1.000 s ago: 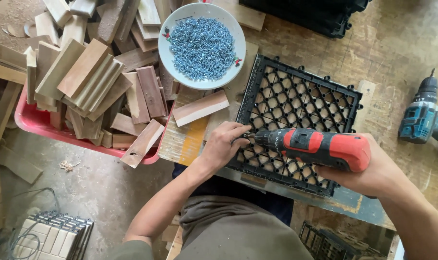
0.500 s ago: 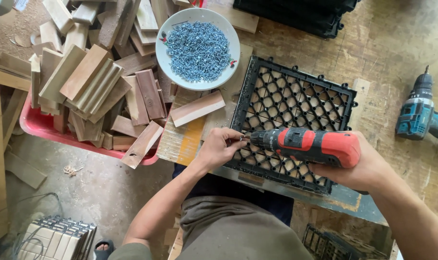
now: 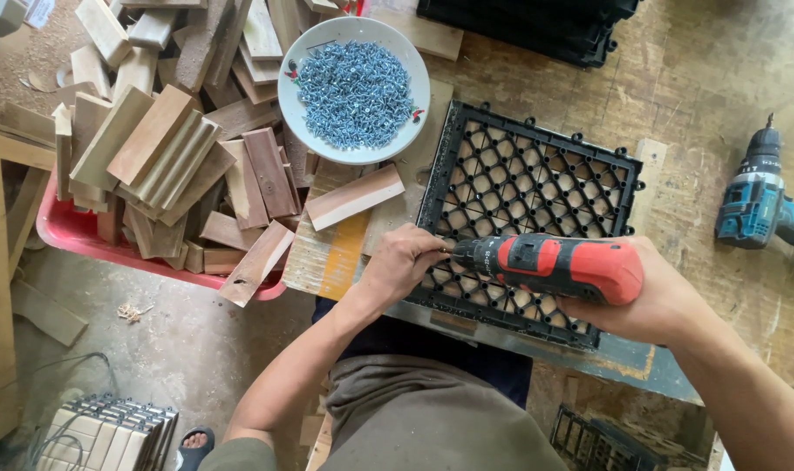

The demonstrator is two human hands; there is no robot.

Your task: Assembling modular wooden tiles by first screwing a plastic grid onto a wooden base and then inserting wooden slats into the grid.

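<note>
My right hand [image 3: 654, 301] grips a red cordless drill [image 3: 558, 266] that points left across a black plastic grid tile [image 3: 536, 179] lying on the workbench. My left hand [image 3: 401, 266] is closed at the drill's tip, at the tile's near left edge, fingers pinched around the bit; whatever small thing they hold is hidden. A white bowl [image 3: 296, 65] heaped with silver screws [image 3: 355, 92] stands just beyond the tile's left corner.
A red tray [image 3: 74, 235] piled with short wooden slats [image 3: 166, 148] sits to the left. One loose slat [image 3: 353, 196] lies by the bowl. A blue drill [image 3: 759, 205] rests at the right. Stacked black tiles [image 3: 536, 26] lie at the top.
The view has shifted slightly. Both hands and the red drill stay at the same spot on the tile's near left edge.
</note>
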